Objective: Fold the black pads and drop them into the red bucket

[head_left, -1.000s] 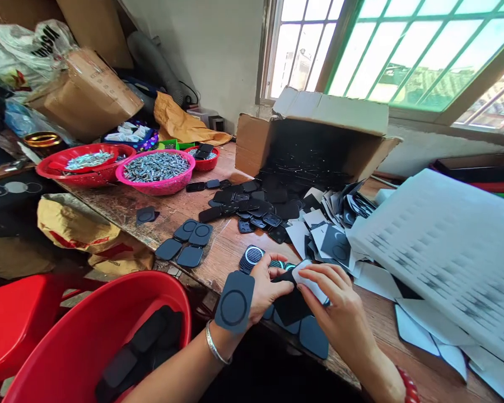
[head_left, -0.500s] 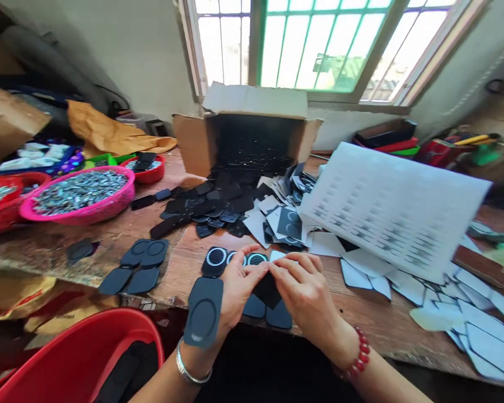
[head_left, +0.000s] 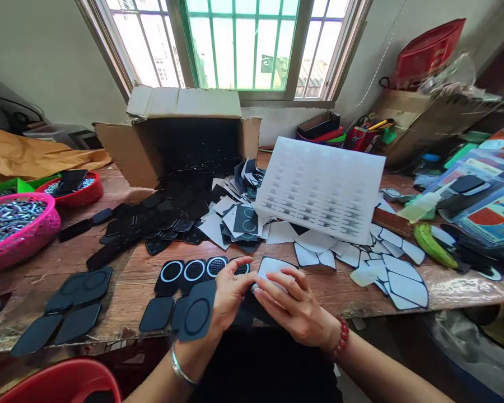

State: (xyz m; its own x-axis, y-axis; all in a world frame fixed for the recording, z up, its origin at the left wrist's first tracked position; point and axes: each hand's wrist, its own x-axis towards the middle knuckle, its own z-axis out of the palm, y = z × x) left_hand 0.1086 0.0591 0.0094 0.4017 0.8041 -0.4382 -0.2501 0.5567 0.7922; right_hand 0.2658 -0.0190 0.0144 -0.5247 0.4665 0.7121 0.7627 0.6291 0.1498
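Note:
My left hand (head_left: 227, 296) has its thumb and fingers drawn together toward my right hand, and what lies between the fingertips is hidden. A dark pad with a raised ring (head_left: 197, 313) lies against the outer side of my left hand and wrist; how it stays there does not show. With bent fingers, my right hand (head_left: 298, 308) meets the left fingertips over a white-faced, dark-edged square (head_left: 271, 266). To the left, a row of dark folding panels with white rings (head_left: 172, 271) lies above plain dark flaps (head_left: 157, 313). Further dark panels are partly hidden below my hands.
An open cardboard box (head_left: 124, 154) spills black pieces (head_left: 151, 215). Behind my right hand leans a white dimpled sheet (head_left: 319, 187) near scattered white-faced pieces (head_left: 403, 280). Folded dark panels (head_left: 78, 319) lie left, past them a pink basket (head_left: 52, 224) of metal parts. A green banana (head_left: 434, 246) lies right.
The view has swung right. My hands are lower over the white-faced square, and the small black piece seen between them earlier is no longer plainly visible. The ringed pad stays against my left wrist.

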